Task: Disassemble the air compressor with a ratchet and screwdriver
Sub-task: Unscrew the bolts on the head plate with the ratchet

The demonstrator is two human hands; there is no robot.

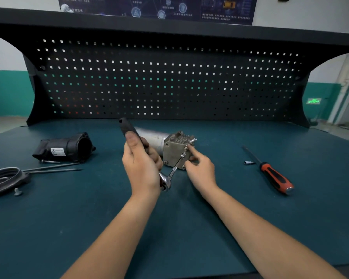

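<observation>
Left hand (141, 164): we see it clamped around the black handle of the ratchet (166, 181); the handle stands up and the head is low, near the wrist.
Extension bar (177, 164): it goes from the ratchet head up to the front face of the metal block.
Right hand (199, 168): the forefinger is stretched to the bar's end on the block and the other fingers are bent beside the lower corner; we cannot tell if it grips.
Air compressor (172, 153): it lies on its side in the middle of the bench mat (189, 228), between both hands, with the silver cylinder toward the back left.
Screwdriver (274, 176): it lies on the mat, well to the right, with a small socket (248, 162) just beside its shaft.
Black housing (65, 148): it lies at the left, with long bolts (52, 168) and a round metal cover (4, 178) in front.
</observation>
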